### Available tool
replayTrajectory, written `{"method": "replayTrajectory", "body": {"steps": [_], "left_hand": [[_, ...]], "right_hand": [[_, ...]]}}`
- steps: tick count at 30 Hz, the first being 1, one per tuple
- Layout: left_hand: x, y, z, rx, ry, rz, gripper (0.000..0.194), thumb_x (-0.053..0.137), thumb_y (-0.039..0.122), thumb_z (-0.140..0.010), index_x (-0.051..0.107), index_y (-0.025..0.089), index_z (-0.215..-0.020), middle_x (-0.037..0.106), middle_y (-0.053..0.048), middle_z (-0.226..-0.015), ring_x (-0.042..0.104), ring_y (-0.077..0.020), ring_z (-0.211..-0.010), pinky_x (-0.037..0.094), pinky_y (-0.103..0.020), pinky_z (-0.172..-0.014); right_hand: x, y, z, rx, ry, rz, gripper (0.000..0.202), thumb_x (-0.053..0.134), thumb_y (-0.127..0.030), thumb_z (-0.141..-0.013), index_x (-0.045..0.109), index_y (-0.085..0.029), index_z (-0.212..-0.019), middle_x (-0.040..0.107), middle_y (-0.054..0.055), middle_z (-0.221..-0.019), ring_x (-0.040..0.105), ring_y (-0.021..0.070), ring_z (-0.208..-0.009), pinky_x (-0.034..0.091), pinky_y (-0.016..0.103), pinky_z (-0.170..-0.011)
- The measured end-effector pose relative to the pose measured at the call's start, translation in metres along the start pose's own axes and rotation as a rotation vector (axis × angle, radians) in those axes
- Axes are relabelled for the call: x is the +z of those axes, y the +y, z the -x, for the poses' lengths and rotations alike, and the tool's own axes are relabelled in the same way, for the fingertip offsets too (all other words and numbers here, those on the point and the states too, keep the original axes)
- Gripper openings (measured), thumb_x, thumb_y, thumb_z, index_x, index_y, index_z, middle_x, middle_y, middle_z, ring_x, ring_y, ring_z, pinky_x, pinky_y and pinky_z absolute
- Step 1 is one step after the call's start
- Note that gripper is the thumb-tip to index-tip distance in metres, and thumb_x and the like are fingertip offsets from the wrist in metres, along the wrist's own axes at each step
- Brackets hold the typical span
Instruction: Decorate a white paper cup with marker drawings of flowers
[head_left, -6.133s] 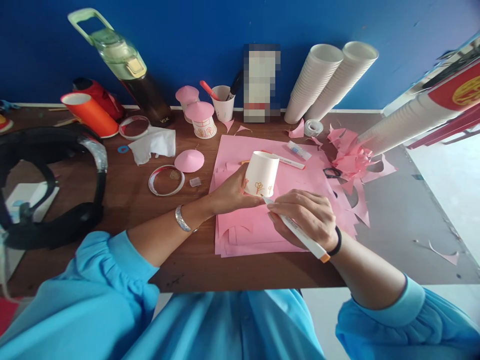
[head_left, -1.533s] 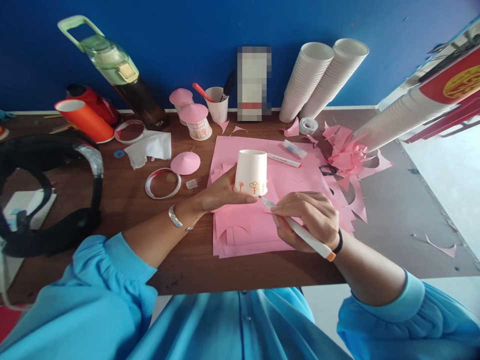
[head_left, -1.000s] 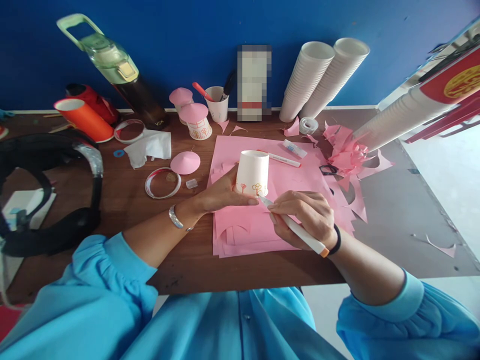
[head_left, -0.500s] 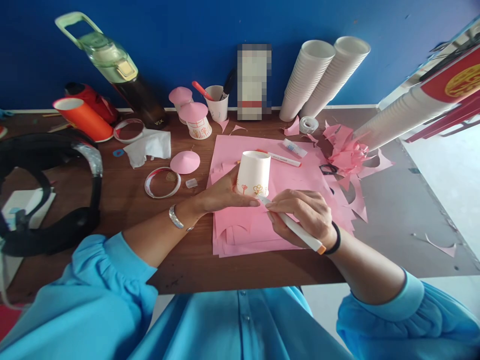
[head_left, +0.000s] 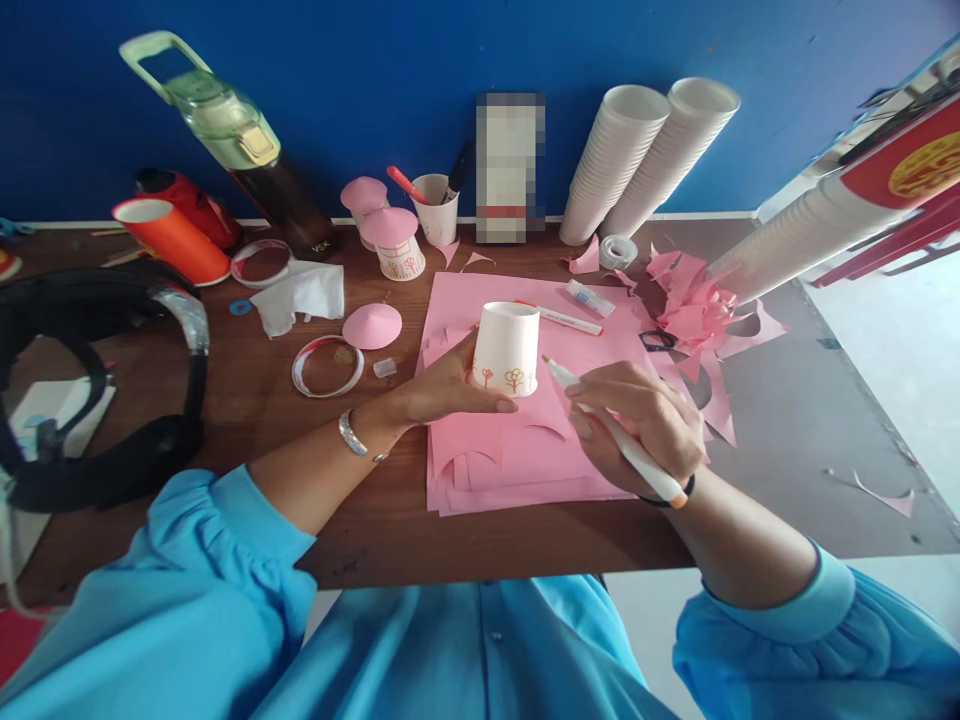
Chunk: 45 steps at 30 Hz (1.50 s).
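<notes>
My left hand grips a white paper cup held upside down, its rim at the bottom. Small red and orange flowers are drawn in a row near that rim. In my right hand is a white marker pen with an orange end, fingers pinched around it. Its tip is just right of the cup, apart from it. Beneath both hands lies a pile of pink paper sheets. Behind the cup, a second white marker with red ends and a glue stick rest on the paper.
Two cups with pink cone tops stand near the wall beside a cup of pens. Tall paper cup stacks rise at the back. Left are a loose pink cone, tape rolls and a bottle. Pink scraps lie right.
My right hand has drawn the marker away from the cup's lower edge, to the right. My left hand still holds the cup in about the same place.
</notes>
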<state>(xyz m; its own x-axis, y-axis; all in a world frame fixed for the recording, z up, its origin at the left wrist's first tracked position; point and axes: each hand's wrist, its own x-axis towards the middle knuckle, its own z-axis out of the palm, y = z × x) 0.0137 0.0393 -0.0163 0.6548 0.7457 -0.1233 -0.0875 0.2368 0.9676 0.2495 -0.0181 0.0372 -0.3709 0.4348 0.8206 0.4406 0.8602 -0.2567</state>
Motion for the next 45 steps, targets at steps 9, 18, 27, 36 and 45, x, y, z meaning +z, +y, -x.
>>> {"method": "replayTrajectory", "body": {"steps": [9, 18, 27, 36, 45], "left_hand": [[-0.003, -0.003, 0.0, 0.01, 0.016, 0.015, 0.094, 0.102, 0.041, -0.062, 0.058, 0.026, -0.143, 0.07, -0.012, -0.133, 0.067, -0.0346, -0.123, 0.056, -0.048, -0.099], [0.002, 0.0, -0.002, 0.096, 0.045, -0.004, 0.093, 0.102, 0.046, -0.06, 0.058, 0.03, -0.141, 0.065, -0.01, -0.131, 0.061, -0.0366, -0.13, 0.057, -0.048, -0.099], [0.007, 0.008, 0.0, 0.079, 0.142, -0.137, 0.096, 0.1, 0.051, -0.061, 0.055, 0.026, -0.142, 0.064, -0.012, -0.131, 0.062, -0.0353, -0.124, 0.055, -0.051, -0.101], [0.011, 0.012, -0.002, 0.055, 0.127, -0.149, 0.089, 0.101, 0.041, -0.058, 0.055, 0.025, -0.132, 0.068, -0.009, -0.119, 0.068, -0.0309, -0.111, 0.059, -0.046, -0.092], [0.009, 0.007, -0.002, 0.074, 0.119, -0.155, 0.089, 0.1, 0.036, -0.06, 0.055, 0.025, -0.136, 0.068, -0.01, -0.125, 0.068, -0.0324, -0.114, 0.06, -0.05, -0.094]], "right_hand": [[0.008, 0.007, 0.008, 0.13, 0.04, 0.017, 0.024, 0.059, -0.03, -0.109, 0.067, -0.022, -0.131, 0.073, 0.001, -0.082, 0.069, 0.0139, -0.063, 0.057, 0.025, -0.059], [0.006, 0.01, 0.007, 0.122, 0.034, 0.049, 0.039, 0.067, -0.027, -0.104, 0.062, -0.027, -0.143, 0.08, 0.006, -0.1, 0.077, 0.0202, -0.079, 0.066, 0.034, -0.071], [0.001, 0.002, 0.003, 0.018, 0.007, 0.082, 0.025, 0.055, -0.028, -0.108, 0.07, -0.02, -0.127, 0.071, 0.004, -0.083, 0.068, 0.0162, -0.065, 0.057, 0.028, -0.054], [0.009, -0.004, 0.003, -0.026, -0.067, -0.035, 0.018, 0.064, -0.007, -0.094, 0.062, -0.02, -0.105, 0.072, 0.0, -0.073, 0.071, 0.015, -0.058, 0.058, 0.026, -0.052], [0.016, -0.003, 0.007, -0.025, -0.092, -0.021, 0.023, 0.066, -0.005, -0.091, 0.064, -0.02, -0.108, 0.073, -0.001, -0.075, 0.072, 0.0154, -0.06, 0.058, 0.026, -0.054]]}}
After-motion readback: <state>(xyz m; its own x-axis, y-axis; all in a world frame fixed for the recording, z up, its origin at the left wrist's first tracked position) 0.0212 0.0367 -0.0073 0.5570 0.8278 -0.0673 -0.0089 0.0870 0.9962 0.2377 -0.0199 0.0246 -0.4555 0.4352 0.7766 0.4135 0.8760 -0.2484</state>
